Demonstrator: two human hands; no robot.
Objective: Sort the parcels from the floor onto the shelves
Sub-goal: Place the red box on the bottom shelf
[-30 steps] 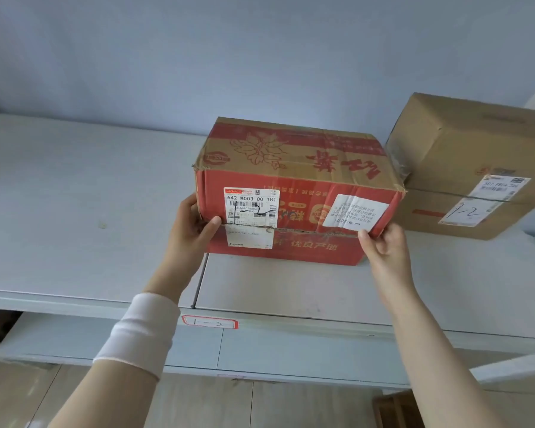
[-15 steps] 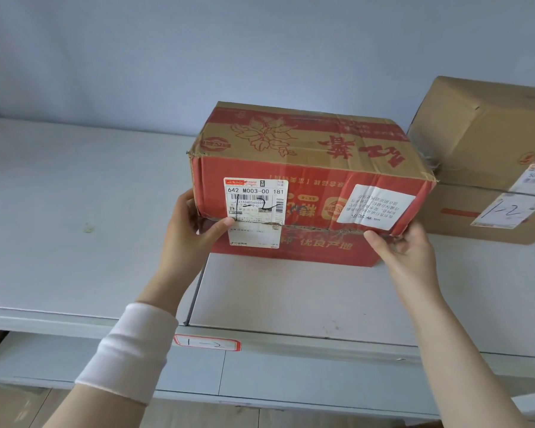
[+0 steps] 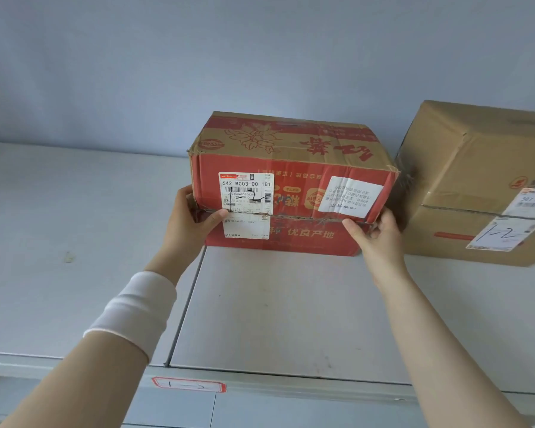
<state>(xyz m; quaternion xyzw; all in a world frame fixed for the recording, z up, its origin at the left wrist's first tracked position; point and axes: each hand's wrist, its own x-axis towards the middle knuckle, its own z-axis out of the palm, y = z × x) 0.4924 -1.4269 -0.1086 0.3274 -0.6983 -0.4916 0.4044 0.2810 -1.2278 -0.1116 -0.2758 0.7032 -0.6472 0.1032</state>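
Red parcel sits on grey shelf, brown parcel just beside it. Left hand grips its left edge, thumb across the front; right hand pinches its lower right corner.

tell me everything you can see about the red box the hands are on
The red box is worn printed cardboard, brown on top with red flower art and lettering. Its front has a taped, frayed seam, a barcoded shipping label at left and a white note at right. It sits level on the grey shelf. The left hand grips its left edge, the right hand its lower right corner. A brown box stands close on its right; contact cannot be told.
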